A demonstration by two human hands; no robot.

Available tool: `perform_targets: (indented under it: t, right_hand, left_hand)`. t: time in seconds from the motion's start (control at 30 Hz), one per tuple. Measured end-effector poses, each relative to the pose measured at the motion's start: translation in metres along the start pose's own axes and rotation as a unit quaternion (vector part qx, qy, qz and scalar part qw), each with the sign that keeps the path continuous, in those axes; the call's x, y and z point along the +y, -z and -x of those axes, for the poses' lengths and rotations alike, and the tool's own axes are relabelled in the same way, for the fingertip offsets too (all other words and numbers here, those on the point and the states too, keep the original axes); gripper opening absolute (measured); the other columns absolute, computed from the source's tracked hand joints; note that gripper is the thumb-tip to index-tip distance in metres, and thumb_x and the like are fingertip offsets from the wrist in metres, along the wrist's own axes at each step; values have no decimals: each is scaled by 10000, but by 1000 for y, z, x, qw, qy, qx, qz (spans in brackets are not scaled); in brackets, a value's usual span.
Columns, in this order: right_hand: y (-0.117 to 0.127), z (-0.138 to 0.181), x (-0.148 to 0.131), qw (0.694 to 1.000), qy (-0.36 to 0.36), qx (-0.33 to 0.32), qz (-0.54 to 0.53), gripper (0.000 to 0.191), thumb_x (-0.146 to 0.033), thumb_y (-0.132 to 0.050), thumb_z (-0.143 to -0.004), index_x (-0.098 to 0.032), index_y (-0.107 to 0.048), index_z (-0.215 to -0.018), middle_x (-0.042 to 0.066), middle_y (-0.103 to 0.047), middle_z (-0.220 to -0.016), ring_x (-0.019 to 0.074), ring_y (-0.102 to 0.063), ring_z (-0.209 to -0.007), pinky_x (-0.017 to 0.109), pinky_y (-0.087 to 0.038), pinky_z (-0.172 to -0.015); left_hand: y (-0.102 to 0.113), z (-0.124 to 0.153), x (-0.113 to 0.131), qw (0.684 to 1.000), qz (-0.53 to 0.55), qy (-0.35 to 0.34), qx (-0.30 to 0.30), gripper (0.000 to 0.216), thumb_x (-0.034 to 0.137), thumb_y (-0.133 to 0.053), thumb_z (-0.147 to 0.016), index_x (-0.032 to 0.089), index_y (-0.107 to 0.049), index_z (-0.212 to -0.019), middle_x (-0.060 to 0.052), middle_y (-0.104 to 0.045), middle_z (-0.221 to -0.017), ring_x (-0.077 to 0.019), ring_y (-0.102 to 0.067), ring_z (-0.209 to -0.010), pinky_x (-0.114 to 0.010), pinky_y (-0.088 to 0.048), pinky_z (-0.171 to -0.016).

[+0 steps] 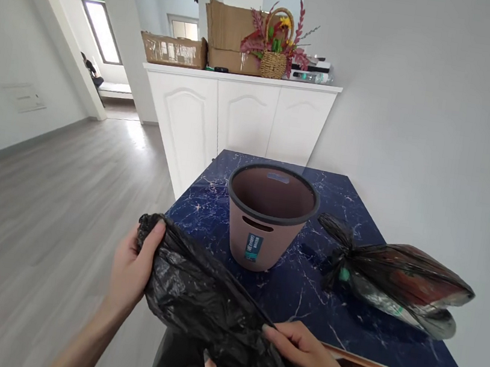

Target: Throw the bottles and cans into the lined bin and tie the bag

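A black plastic bag point(206, 293) is stretched between my two hands, in front of the table's near left edge. My left hand point(136, 259) grips its upper left corner, thumb on top. With thumb and fingers closed, my right hand point(301, 349) pinches the bag's upper edge on the right. Just beyond the bag, a brownish-pink trash can point(238, 231) stands upright on the table, with a dark rim, handle slots and a blue label. Right of the can lies a knotted black trash bag point(409, 279), with reddish and clear things showing through.
The dark blue marble-patterned table point(301, 304) runs up to a white cabinet point(254, 118). On the cabinet stand cardboard boxes point(225, 29), a wicker basket of flowers point(273, 63) and bottles point(312, 77). A wall borders the right side; grey floor point(64, 201) lies to the left.
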State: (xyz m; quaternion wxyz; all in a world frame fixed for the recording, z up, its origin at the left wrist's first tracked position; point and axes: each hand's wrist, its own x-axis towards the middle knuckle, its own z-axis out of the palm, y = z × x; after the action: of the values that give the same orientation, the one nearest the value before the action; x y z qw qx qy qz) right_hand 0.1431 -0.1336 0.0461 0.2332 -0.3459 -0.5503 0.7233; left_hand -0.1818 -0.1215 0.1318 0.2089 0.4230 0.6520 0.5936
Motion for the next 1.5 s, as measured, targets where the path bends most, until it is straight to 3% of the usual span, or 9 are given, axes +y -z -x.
perform_targets:
  t: [0.3,0.47,0.57,0.77,0.87,1.03,1.17,1.37,1.5]
  right_hand:
    - [-32,-23,-35,968,22,113,-221,500,-658,-937,-740,-193,-754,-735,2,-689,-654,150,-574,-554,276,-487,-549]
    - [-44,-41,-53,922,105,223,-298,474,-442,-1062,-615,-267,-843,-996,5,-832,-984,171,-738,-772,268,-615,-716]
    - [-49,-49,-64,929,115,179,-302,384,-398,-1029,-683,-241,-820,-965,-28,-761,-810,84,-570,-536,205,-518,-505]
    - [-72,-65,-99,938,142,84,-305,394,-406,-1005,-743,-209,-668,-802,-127,-362,-562,28,-209,-448,141,-350,-403]
    - [-84,-73,-120,951,149,53,-267,422,-500,-931,-844,-215,-622,-806,-125,-318,-570,44,-222,-465,158,-371,-436]
    - [-90,-76,-137,971,186,2,-149,460,-688,-622,-1026,-232,-684,-1058,-32,-505,-744,118,-443,-598,236,-416,-497]
    - [-92,-71,-132,949,275,128,81,432,-512,-747,-977,-273,-640,-1319,42,-645,-1104,176,-598,-904,296,-507,-750]
    - [-99,-76,-118,904,306,139,264,107,-338,-679,-1010,-242,-660,-969,40,-667,-995,183,-605,-852,299,-460,-739]
    - [-94,-78,-117,912,288,148,253,283,-335,-490,-1111,-235,-621,-882,14,-635,-859,163,-579,-742,279,-409,-658]
  left_hand:
    - [45,-55,-24,969,-180,-167,41,460,631,-577,-998,195,-670,-884,-5,-635,-766,-201,-610,-740,-293,-450,-671]
    - [55,-54,-49,954,-197,-214,68,521,501,-670,-967,172,-613,-1367,-136,-724,-1246,-295,-712,-1108,-389,-562,-899]
    - [59,-32,-27,944,-142,-289,71,285,363,-646,-1012,202,-650,-1248,-123,-714,-1256,-273,-690,-1177,-414,-539,-1023]
    - [51,18,54,918,-53,-240,-310,177,346,-636,-1052,245,-662,-1195,-18,-751,-939,-174,-722,-863,-296,-579,-800]
    - [36,25,68,902,-118,-180,-375,242,451,-752,-970,231,-667,-1021,1,-734,-858,-162,-690,-759,-251,-509,-622]
    - [25,14,59,927,-78,-165,-327,407,441,-577,-1073,208,-582,-739,11,-673,-635,-130,-629,-595,-255,-457,-598]
    - [29,5,56,957,0,-114,-267,415,459,-572,-1073,219,-527,-737,32,-652,-528,-119,-610,-489,-251,-477,-590]
    - [28,3,61,970,16,-99,-224,464,481,-657,-1024,227,-473,-682,32,-633,-487,-113,-588,-441,-234,-464,-532]
    - [28,-1,59,971,15,-101,-214,494,461,-696,-995,232,-415,-659,40,-596,-444,-93,-526,-401,-213,-418,-491]
